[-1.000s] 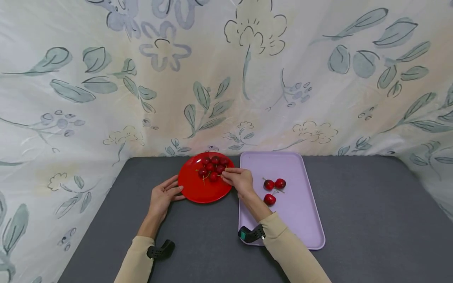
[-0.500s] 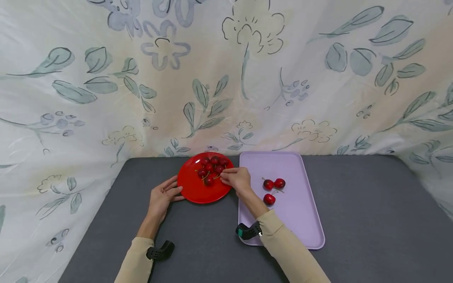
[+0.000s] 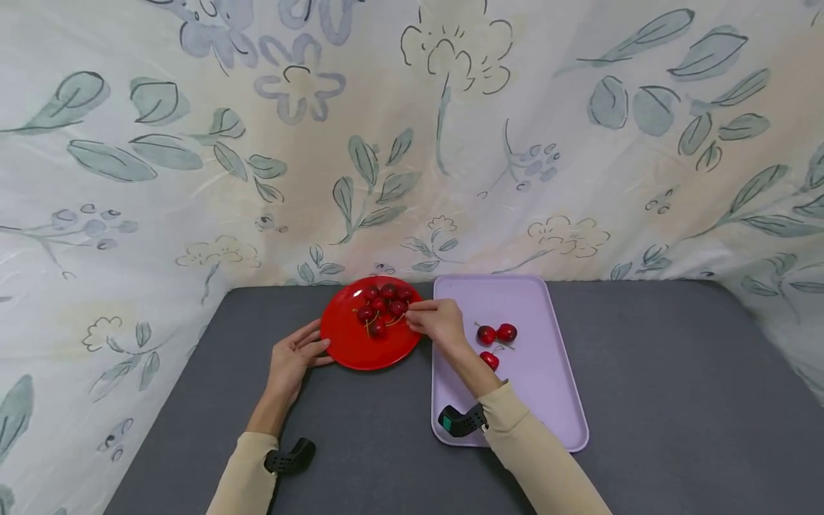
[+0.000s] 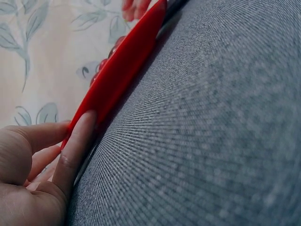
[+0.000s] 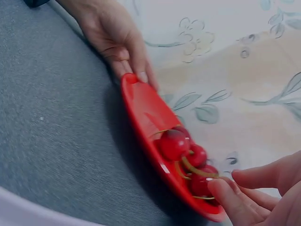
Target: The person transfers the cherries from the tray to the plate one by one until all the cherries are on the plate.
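Head view, left to right: my left hand [image 3: 292, 357] lies flat on the grey tabletop [image 3: 644, 400], fingers straight and relaxed, gripping nothing, with the fingertips touching the left rim of a red plate [image 3: 350, 347]. From the left wrist view, my thumb [image 4: 77, 143] presses against that rim where it meets the cloth. A cluster of dark red cherries [image 3: 383, 306] with thin yellow-green stems sits on the far half of the plate. My right hand [image 3: 440, 320] reaches across the plate's right edge, thumb and forefinger closed in a pinch on a cherry stem [image 3: 407, 315] at the right side of the cluster; the other fingers curl loosely. From the right wrist view, my fingertips [image 5: 225, 188] meet at the end of a curved stem [image 5: 200, 172] leading down to a cherry in the pile; I cannot tell whether that cherry has left the plate. Just beside the plate on the right lies a lilac tray [image 3: 553, 415], its long side running away from me. Three cherries rest on the tray: two side by side [image 3: 496, 334], and a third [image 3: 489, 360] nearer to me, partly hidden behind my right wrist. Black camera mounts are strapped to both beige sleeves. A pale cloth printed with grey-green leaves and flowers [image 3: 450, 129] hangs behind and on both sides.
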`<action>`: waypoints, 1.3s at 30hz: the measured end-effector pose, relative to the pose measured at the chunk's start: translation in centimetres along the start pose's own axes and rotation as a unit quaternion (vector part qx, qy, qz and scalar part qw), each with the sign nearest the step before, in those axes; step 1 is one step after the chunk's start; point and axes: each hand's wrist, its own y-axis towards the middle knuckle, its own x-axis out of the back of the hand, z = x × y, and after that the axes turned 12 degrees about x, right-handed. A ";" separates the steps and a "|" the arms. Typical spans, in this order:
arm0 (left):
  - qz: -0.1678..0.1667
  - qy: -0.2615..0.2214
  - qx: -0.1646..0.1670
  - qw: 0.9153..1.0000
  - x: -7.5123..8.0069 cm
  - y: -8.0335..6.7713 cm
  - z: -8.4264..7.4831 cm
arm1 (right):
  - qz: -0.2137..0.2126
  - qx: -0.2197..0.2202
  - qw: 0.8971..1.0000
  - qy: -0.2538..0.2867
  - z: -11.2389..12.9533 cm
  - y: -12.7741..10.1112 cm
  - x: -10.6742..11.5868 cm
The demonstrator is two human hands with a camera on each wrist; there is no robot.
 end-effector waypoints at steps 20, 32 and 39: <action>0.011 -0.001 0.010 1.000 0.0 0.8 -0.4 | 0.211 0.220 0.898 -0.317 4.0 -1.6 9.7; 0.016 0.000 0.004 1.000 0.3 1.1 -0.5 | 0.223 0.247 0.861 -0.385 2.3 -3.0 14.8; 0.019 0.004 0.000 1.000 0.5 1.2 -0.4 | 0.240 0.262 0.837 -0.415 1.5 -3.6 15.6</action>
